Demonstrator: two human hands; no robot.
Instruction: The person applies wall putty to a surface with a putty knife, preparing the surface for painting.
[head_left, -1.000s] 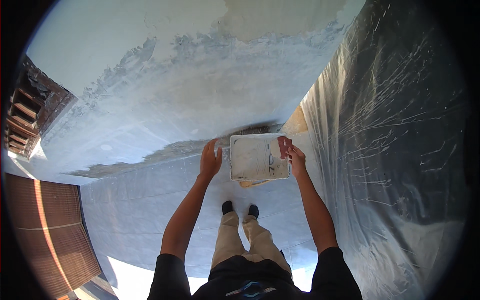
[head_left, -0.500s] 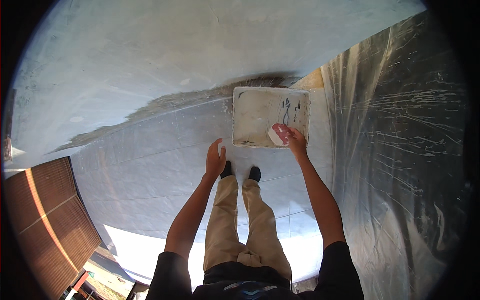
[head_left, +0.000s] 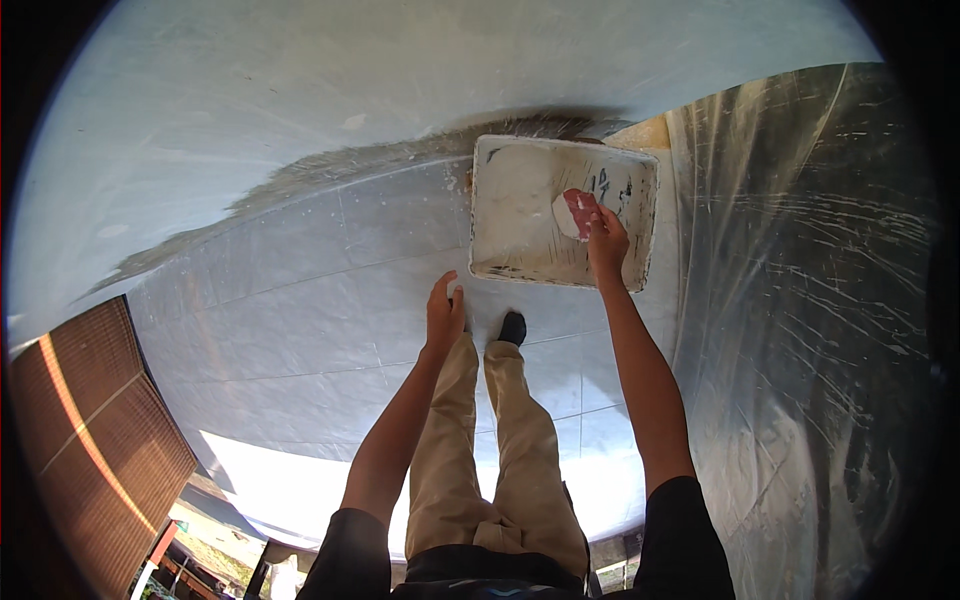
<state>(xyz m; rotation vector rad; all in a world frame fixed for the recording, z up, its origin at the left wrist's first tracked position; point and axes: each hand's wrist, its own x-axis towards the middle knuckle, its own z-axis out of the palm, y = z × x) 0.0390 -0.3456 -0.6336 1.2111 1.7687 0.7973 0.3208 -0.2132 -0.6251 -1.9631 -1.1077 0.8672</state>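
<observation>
My right hand (head_left: 607, 245) pinches a flat red-and-white putty scraper (head_left: 580, 212), its pale wide edge pointing left. The scraper is over a shallow rectangular tray (head_left: 515, 215) with dark smears and dried whitish residue; whether it touches the tray's bottom I cannot tell. Left of the tray's near corner, my left hand (head_left: 445, 312) hangs with thumb and fingers apart, holding nothing.
A pale wall (head_left: 300, 90) rises ahead, with a rough grey strip along its foot. Grey tiles (head_left: 290, 300) cover the floor. Clear plastic sheeting (head_left: 800, 300) with white splashes hangs at right; a brown slatted blind (head_left: 105, 440) is at left.
The scraper and my right hand have moved farther out over the tray. The tray appears larger and slightly higher in view. My left hand, still free, has shifted slightly right.
</observation>
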